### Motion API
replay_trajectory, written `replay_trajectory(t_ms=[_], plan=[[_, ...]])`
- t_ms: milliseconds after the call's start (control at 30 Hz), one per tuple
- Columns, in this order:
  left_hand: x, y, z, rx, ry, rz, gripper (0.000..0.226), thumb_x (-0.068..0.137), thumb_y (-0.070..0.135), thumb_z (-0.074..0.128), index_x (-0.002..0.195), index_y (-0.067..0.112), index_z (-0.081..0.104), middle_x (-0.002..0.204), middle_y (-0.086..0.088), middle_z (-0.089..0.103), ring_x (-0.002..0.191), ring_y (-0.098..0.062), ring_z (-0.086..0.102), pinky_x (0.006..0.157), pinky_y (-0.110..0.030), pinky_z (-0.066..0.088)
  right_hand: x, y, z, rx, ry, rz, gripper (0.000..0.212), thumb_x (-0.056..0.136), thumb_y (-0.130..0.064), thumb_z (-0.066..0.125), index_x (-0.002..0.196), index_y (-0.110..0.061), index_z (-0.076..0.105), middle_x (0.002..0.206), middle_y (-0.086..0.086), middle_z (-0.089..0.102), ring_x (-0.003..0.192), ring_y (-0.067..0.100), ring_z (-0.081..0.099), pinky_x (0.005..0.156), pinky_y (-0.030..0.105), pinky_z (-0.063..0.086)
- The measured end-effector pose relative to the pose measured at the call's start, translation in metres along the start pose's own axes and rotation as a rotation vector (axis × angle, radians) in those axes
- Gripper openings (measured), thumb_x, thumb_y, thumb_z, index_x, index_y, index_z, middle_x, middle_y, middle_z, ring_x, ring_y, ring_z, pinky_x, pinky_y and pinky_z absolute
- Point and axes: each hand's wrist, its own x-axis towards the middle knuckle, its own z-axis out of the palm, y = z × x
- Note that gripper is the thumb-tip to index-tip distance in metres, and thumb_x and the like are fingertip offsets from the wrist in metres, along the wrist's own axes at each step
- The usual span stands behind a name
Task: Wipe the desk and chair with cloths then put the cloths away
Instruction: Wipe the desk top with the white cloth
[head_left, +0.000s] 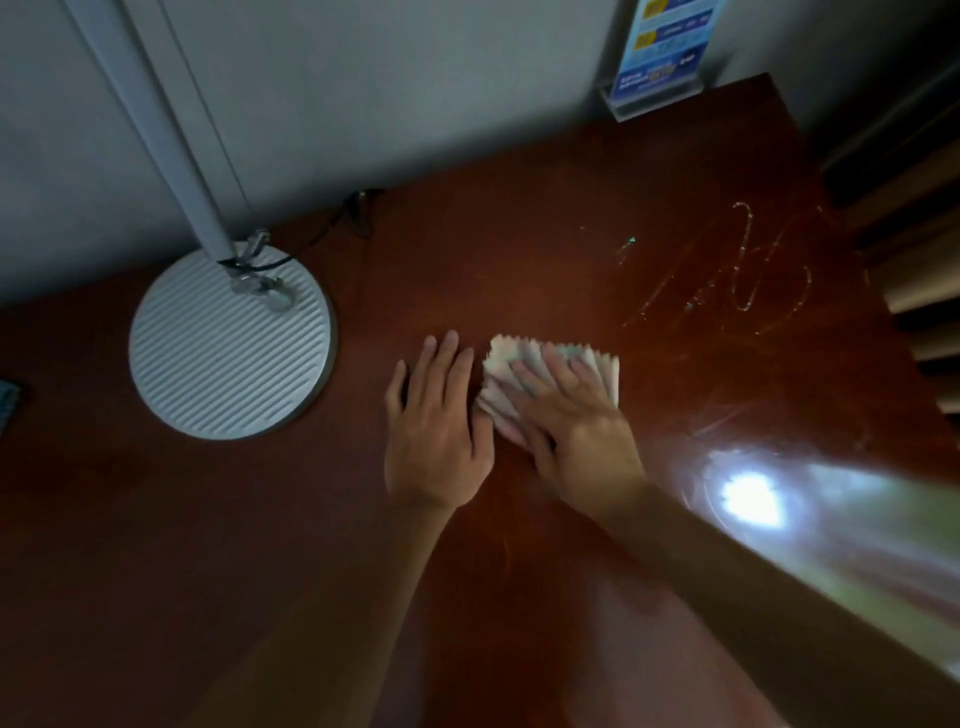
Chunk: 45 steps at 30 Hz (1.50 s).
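Observation:
A small pale folded cloth (511, 364) with zigzag edges lies on the dark red-brown desk (519, 260), near its middle. My right hand (576, 431) lies flat on the cloth, fingers spread, pressing it onto the wood. My left hand (439, 431) rests palm down on the bare desk just left of the cloth, its fingers touching or nearly touching the cloth's left edge. Whitish smear marks (748, 270) show on the desk surface at the far right. No chair is in view.
A round ribbed silver lamp base (223, 353) with its pole and cable stands at the left. A blue sign in a clear stand (660, 57) sits at the back edge by the wall. Bright glare (753, 493) reflects on the desk at the right.

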Motion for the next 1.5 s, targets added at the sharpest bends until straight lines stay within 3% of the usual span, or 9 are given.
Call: replay_trajectory(t_ms=[267,367,533,700,833,933,1200,1300,1500], plan=[[0.001,0.001,0.002,-0.007,-0.021,-0.019,0.053,0.095,0.035,0.041,0.141,0.01,0.05,0.153,-0.008,0.043,0.147,-0.022,0.03,0.121,-0.049,0.021,0.174,0.053,-0.016,-0.036,0.086,0.204,0.041,0.099,-0.027,0.049,0.14,-0.027,0.051,0.151,0.013,0.041,0.144,0.033,0.027,0.118,0.037,0.009],[0.0,0.001,0.001,-0.009,-0.011,-0.025,0.052,0.096,0.035,0.04,0.14,0.009,0.051,0.152,-0.008,0.044,0.147,-0.022,0.031,0.121,-0.048,0.021,0.137,0.031,-0.004,-0.016,0.055,0.148,0.044,0.096,-0.023,0.048,0.14,-0.026,0.051,0.151,0.01,0.042,0.145,0.034,0.026,0.12,0.042,0.009],[-0.001,0.001,0.001,-0.063,0.009,-0.055,0.051,0.092,0.031,0.043,0.136,0.007,0.05,0.149,-0.01,0.048,0.145,-0.022,0.034,0.119,-0.05,0.025,0.029,-0.004,0.003,0.075,-0.05,-0.046,0.036,0.098,-0.023,0.048,0.13,-0.018,0.062,0.142,0.002,0.053,0.144,0.026,0.032,0.12,0.048,0.023],[0.001,0.002,0.001,-0.056,0.011,-0.102,0.059,0.092,0.032,0.047,0.142,0.002,0.045,0.148,-0.015,0.047,0.146,-0.025,0.033,0.12,-0.047,0.025,0.114,0.014,-0.006,0.019,-0.202,-0.208,0.03,0.094,-0.023,0.058,0.123,-0.024,0.068,0.14,0.004,0.056,0.141,0.033,0.036,0.118,0.049,0.023],[0.001,0.002,0.002,-0.05,-0.001,-0.095,0.055,0.093,0.033,0.046,0.141,0.006,0.048,0.152,-0.014,0.043,0.146,-0.025,0.031,0.12,-0.046,0.024,0.203,0.006,0.006,-0.027,-0.074,-0.148,0.036,0.098,-0.024,0.051,0.133,-0.023,0.06,0.142,0.007,0.054,0.141,0.035,0.034,0.118,0.043,0.016],[0.001,0.001,0.002,-0.043,-0.006,-0.089,0.053,0.094,0.033,0.047,0.14,0.007,0.048,0.152,-0.014,0.042,0.147,-0.025,0.03,0.121,-0.045,0.023,0.22,-0.003,0.013,-0.024,-0.047,-0.059,0.04,0.1,-0.025,0.047,0.139,-0.03,0.052,0.149,0.004,0.046,0.146,0.029,0.026,0.121,0.038,0.008],[0.0,0.003,0.001,-0.006,0.007,-0.054,0.052,0.094,0.033,0.045,0.137,0.006,0.051,0.15,-0.017,0.045,0.145,-0.028,0.033,0.118,-0.049,0.027,0.023,0.012,-0.012,0.089,-0.03,0.013,0.034,0.096,-0.021,0.056,0.13,-0.02,0.063,0.141,0.0,0.054,0.144,0.02,0.032,0.121,0.041,0.021],[0.001,0.003,0.002,0.0,0.003,-0.056,0.051,0.095,0.032,0.044,0.138,0.006,0.051,0.15,-0.016,0.045,0.146,-0.028,0.032,0.118,-0.049,0.027,-0.001,0.032,-0.021,0.098,-0.043,-0.023,0.034,0.096,-0.024,0.05,0.127,-0.023,0.065,0.14,-0.001,0.054,0.142,0.021,0.036,0.12,0.044,0.024],[0.004,0.006,0.001,0.018,0.053,-0.058,0.052,0.094,0.027,0.046,0.141,0.005,0.05,0.147,-0.013,0.049,0.143,-0.026,0.038,0.117,-0.048,0.027,0.121,0.089,-0.044,0.081,0.0,0.007,0.038,0.096,-0.014,0.056,0.131,-0.028,0.061,0.147,0.01,0.047,0.141,0.029,0.036,0.121,0.043,0.019]])
